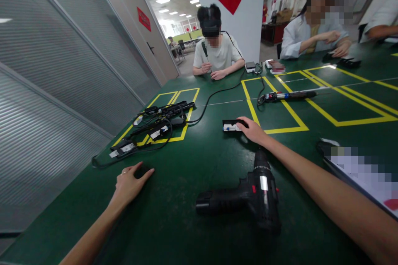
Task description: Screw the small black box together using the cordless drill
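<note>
My right hand (254,131) grips the right end of a small black box-like piece (228,127) with a white and blue face, at the table's middle. Its exact kind I cannot make out. Near the left side, my left hand (129,184) rests low over the table, thumb and index finger apart, and only a dark shadow shows between them. A black cordless drill (261,192) lies on its side between my forearms, its chuck pointing away from me and its handle to the left.
Black cables and adapters (164,116) lie in a heap at left. A long tool with a cord (289,95) lies across yellow tape rectangles at right. A clipboard-like board with papers (357,169) is beyond my right forearm. Two people (219,54) sit across the green table (174,223).
</note>
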The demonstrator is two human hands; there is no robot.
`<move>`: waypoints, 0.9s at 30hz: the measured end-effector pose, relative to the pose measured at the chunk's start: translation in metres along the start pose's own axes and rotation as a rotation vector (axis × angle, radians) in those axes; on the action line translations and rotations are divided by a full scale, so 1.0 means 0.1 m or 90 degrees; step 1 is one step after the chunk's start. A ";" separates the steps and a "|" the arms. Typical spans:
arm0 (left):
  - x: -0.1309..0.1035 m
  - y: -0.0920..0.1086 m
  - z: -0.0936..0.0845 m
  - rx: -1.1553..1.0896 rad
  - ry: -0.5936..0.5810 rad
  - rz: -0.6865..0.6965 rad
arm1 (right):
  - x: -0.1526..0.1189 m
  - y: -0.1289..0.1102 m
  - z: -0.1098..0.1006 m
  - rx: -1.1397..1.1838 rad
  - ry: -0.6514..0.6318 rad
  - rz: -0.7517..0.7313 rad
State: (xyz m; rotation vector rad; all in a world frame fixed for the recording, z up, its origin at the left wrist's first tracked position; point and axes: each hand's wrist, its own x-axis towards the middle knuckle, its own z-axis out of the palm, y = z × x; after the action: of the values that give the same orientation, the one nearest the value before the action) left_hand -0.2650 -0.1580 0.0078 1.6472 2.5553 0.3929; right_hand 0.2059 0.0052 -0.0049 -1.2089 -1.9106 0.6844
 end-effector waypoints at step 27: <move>0.29 3.01 0.64 -0.303 -0.099 0.640 | -0.04 -0.12 -0.01 0.059 0.006 -0.088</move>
State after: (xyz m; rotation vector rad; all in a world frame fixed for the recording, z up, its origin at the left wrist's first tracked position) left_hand 0.0024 -0.0029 0.0244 2.4437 1.1971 0.7890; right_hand 0.2018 -0.0029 0.0036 -1.0105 -1.9123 0.6844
